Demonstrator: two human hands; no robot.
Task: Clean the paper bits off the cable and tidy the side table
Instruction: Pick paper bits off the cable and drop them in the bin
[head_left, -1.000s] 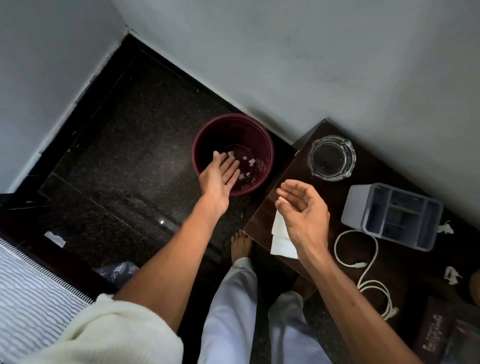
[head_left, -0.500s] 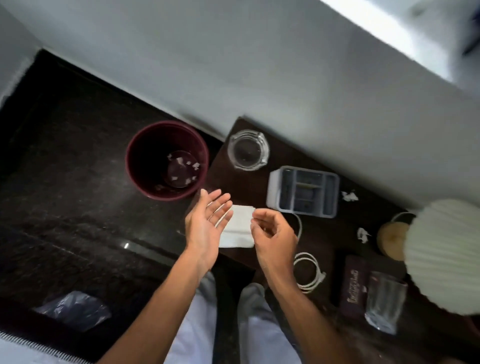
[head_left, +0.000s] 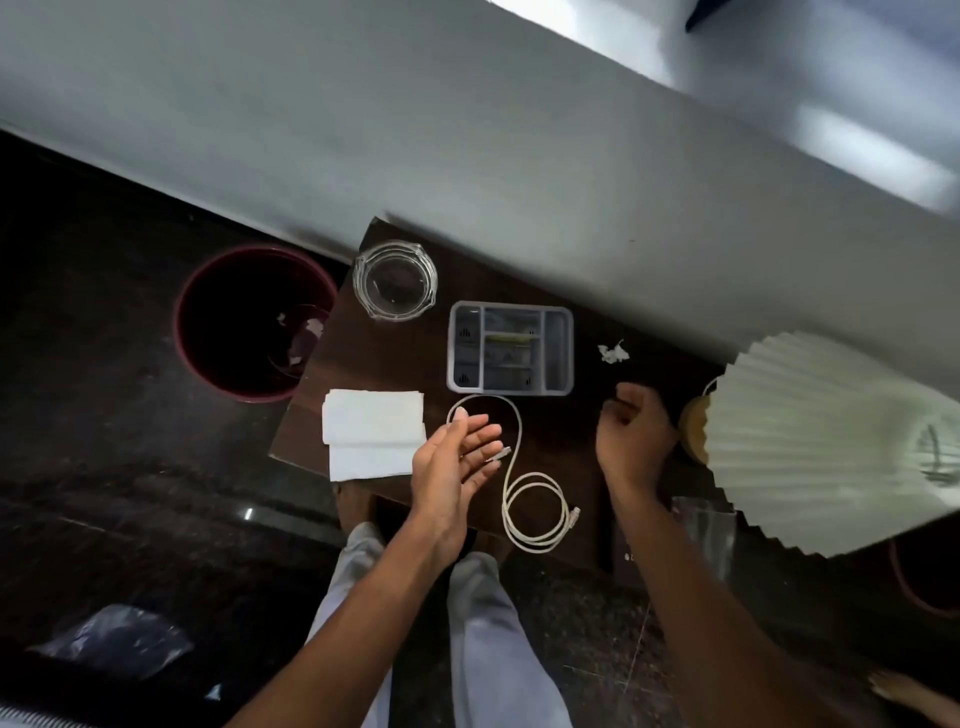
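Note:
A white cable (head_left: 519, 462) lies looped on the dark wooden side table (head_left: 566, 441), coiled near the front edge. My left hand (head_left: 457, 462) hovers open, fingers straight, over the cable's plug end beside a folded white napkin (head_left: 371, 431). My right hand (head_left: 634, 441) is to the right, fingers curled downward by the lamp base; what lies under it is hidden. A crumpled paper bit (head_left: 613, 352) lies behind it, right of the grey organiser tray (head_left: 511, 312). The maroon bin (head_left: 202, 280) on the floor at left holds several paper bits.
A glass ashtray (head_left: 395, 280) stands at the table's back left corner. A lamp with a pleated white shade (head_left: 831, 436) overhangs the right side. A drinking glass (head_left: 706, 530) and a dark booklet (head_left: 623, 553) sit at front right. The wall runs close behind.
The view has swung right from the bin to the table. My left hand left the bin and came over the cable. My right hand moved right toward the lamp base.

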